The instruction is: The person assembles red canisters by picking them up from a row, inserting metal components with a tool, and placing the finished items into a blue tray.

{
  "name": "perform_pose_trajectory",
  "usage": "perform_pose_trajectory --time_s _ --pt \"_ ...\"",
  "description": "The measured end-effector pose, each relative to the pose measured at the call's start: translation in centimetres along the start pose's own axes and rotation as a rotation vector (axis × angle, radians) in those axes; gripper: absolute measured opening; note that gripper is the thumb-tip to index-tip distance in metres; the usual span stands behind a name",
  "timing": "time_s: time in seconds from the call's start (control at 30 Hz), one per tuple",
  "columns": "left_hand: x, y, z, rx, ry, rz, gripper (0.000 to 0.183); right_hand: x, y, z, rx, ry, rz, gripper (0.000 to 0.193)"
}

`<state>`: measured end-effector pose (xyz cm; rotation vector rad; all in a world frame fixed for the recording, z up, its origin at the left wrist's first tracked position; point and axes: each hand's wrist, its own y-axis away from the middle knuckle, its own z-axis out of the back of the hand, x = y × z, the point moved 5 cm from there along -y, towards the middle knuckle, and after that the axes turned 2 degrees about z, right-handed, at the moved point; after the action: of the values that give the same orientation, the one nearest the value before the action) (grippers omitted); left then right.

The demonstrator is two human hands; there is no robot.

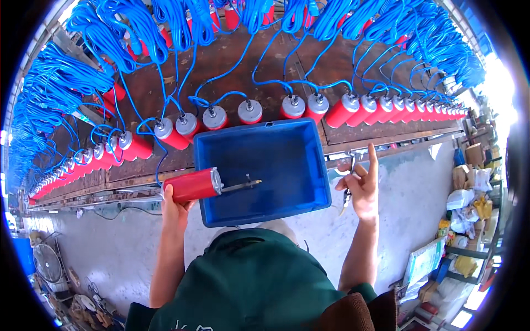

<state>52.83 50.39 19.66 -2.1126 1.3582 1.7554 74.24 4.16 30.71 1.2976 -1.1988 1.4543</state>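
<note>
My left hand [175, 209] is wrapped round a red cylinder [193, 185] with a silver end cap, holding it on its side over the left part of a blue plastic bin [322, 165]. A thin metal rod [240, 186] with a small cross-piece and a brass-coloured tip sticks out from the cap, pointing right. A blue cord runs up from the cylinder's left end. Right of the bin, my right hand [361, 193] has its index finger stretched forward and the other fingers curled on a slim metal tool [346, 199]; its exact kind is too small to tell.
Similar red cylinders [250, 112] with silver tops line the front edge of the brown workbench [232, 69], each wired to coiled blue cables [182, 22] at the back. The bin stands against that edge. Shelves with boxes and bags [469, 204] are at right; a fan [47, 262] stands lower left.
</note>
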Motion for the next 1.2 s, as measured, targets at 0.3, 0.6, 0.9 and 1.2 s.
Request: perform_pose_trajectory --time_s 0.3,0.6,0.9,1.2 --pt "0.4 -0.8 0.7 -0.023 0.047 0.054 0.061 -2.7 0.8 -10.5 0.221 0.252 -0.261 0.023" --pt "0.3 -0.6 0.4 0.053 0.036 0.07 0.063 -6.3 0.4 -17.7 0.348 -0.225 -0.714 0.025" --pt "0.1 -0.6 0.3 0.044 0.03 0.058 0.065 -7.6 0.8 -18.8 0.329 -0.285 -0.774 0.024" --pt "0.1 -0.5 0.2 0.059 0.033 0.05 0.063 -7.9 1.0 -19.5 0.323 -0.195 -0.798 0.027"
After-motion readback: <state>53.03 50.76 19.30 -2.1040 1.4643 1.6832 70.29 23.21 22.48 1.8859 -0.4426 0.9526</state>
